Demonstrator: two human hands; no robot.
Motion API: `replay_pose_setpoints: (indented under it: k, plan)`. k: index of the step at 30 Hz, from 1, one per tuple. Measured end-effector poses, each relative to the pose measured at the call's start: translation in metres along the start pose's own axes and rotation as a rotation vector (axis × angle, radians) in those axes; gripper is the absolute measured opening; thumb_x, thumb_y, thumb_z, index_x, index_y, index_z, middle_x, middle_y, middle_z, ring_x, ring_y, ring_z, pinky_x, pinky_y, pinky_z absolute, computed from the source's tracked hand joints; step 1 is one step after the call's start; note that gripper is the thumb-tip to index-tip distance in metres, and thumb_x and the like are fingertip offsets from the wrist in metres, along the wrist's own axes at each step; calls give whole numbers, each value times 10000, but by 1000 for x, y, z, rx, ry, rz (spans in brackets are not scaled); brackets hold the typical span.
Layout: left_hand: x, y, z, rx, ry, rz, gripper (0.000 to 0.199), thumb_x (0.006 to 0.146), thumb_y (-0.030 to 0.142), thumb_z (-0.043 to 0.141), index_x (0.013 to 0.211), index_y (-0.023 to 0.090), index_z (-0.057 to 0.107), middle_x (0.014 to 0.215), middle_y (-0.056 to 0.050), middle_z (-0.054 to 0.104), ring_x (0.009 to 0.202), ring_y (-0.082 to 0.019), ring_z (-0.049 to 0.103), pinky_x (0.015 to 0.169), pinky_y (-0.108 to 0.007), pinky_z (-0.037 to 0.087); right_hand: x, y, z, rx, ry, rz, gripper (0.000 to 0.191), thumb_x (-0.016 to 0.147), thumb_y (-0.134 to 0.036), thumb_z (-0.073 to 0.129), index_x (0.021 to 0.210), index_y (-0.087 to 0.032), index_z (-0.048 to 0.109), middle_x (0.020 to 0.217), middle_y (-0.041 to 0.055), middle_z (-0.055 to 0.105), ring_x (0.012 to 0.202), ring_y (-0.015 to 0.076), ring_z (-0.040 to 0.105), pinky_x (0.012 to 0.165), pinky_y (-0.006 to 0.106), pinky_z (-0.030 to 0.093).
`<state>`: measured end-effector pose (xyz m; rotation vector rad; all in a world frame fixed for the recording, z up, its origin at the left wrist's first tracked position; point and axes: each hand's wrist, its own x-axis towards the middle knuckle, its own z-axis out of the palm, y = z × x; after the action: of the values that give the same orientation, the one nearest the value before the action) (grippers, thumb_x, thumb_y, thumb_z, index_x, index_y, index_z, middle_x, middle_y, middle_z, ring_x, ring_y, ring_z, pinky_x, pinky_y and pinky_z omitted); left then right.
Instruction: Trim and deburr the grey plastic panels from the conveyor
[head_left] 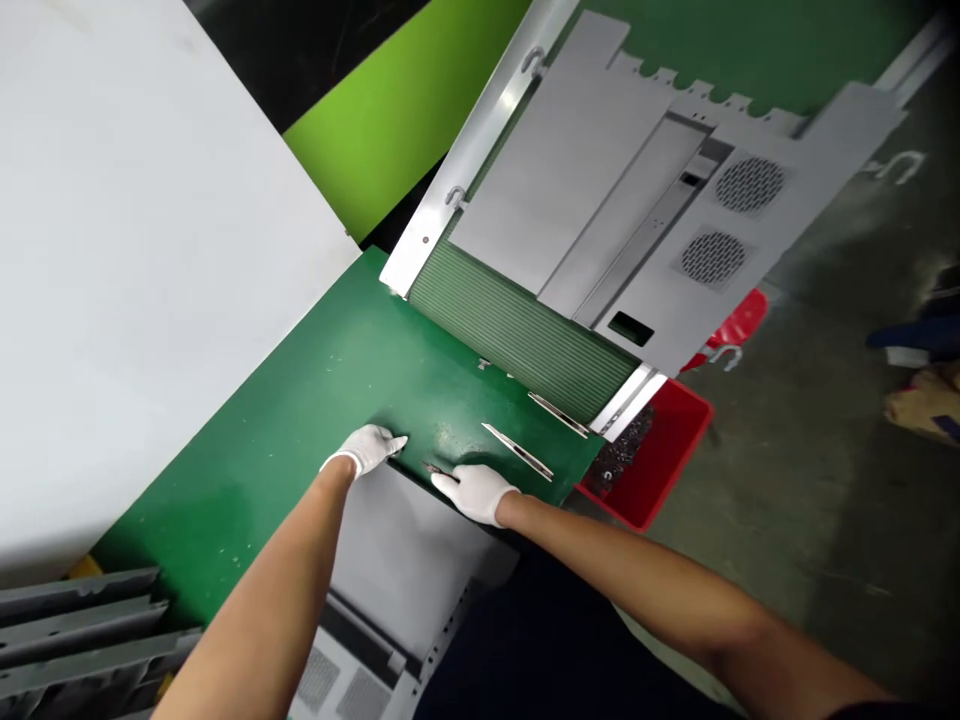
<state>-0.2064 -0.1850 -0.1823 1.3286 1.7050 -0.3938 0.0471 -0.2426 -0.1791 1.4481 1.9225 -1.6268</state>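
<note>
A grey sheet-metal panel [405, 545] lies low in the view, close to my body, partly covered by my dark clothing. My left hand [367, 450], in a white glove, is closed at the panel's far left corner, with its fingers pinching the edge. To its right, my right hand [476, 492], also gloved in white, rests over the same far edge. A small dark pointed piece [435, 469] sticks out from its fingertips; its kind is not clear. Just beyond that hand, a slim metal strip like tweezers [519, 452] lies on the green table [315, 400], with a similar one [559, 414] farther off.
A larger grey panel [570, 180] with two round vents rests on a green conveyor belt [517, 320] with metal rails. A red bin [675, 450] holding small dark parts stands right of the table. Several grey panels [82, 630] are stacked at lower left. A white board [150, 250] borders the table.
</note>
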Motion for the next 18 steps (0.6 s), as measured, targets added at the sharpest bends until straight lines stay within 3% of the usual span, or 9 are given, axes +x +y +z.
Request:
replay_pose_setpoints:
  k: [7, 18]
  plan:
    - [-7, -23, 6, -275, -27, 82, 600, 789, 750, 489, 773, 183, 685, 767, -56, 699, 708, -198, 573, 713, -308, 439, 41, -40, 12, -120, -105, -34, 846, 914, -770, 194, 1086, -128, 717, 1106, 230, 727, 1074, 361, 679, 878, 421, 501]
    - [-11, -26, 11, -327, 14, 95, 573, 804, 720, 516, 749, 175, 682, 773, -57, 710, 684, -181, 562, 698, -300, 445, 48, -49, 19, -289, -7, -101, 744, 944, -718, 209, 1068, -178, 704, 1053, 175, 745, 1000, 325, 702, 838, 407, 518]
